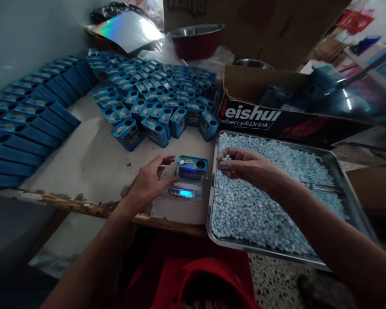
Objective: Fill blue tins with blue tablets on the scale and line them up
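A blue candy box (190, 173) with a round dark hole in its top stands on a small digital scale (196, 187), whose display glows blue. One white candy lies on the box's top, at its left end. Just left of the box, my left hand (151, 178) is open, fingers apart, its thumb close to the scale. Over the left edge of a metal tray (213, 201), my right hand (246, 165) pinches a few pale candies (227, 159) between its fingertips. The tray holds a thick layer of small pale blue and white candies (260, 214).
Many similar blue boxes (157, 112) crowd the table behind the scale, and more stand in rows (32, 124) along the left wall. A black-printed carton (283, 118) sits behind the tray. A red bowl (196, 43) stands at the back. The table's worn front edge (93, 209) is near me.
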A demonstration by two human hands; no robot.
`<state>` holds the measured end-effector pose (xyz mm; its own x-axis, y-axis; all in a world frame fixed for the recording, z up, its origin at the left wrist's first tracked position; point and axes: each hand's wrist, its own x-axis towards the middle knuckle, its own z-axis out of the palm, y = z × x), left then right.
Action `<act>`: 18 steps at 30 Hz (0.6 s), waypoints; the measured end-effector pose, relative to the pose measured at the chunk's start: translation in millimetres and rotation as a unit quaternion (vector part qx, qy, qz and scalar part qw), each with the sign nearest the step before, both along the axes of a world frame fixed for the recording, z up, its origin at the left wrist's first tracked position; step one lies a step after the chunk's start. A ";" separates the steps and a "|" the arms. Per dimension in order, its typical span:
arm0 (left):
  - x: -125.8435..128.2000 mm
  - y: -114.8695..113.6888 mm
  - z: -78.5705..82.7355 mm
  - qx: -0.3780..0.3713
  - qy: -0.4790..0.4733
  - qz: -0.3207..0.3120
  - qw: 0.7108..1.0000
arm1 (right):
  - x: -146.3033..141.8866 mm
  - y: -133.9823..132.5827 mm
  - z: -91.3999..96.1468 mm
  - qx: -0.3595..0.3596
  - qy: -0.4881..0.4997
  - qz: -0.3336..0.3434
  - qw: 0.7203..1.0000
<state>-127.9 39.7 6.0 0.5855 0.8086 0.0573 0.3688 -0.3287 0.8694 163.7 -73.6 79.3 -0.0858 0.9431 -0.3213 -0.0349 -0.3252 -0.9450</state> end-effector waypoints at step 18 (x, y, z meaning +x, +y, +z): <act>-26.6 10.8 -5.9 -0.022 -0.035 0.021 0.999 | -44.3 35.1 -0.9 0.204 -0.320 0.001 0.925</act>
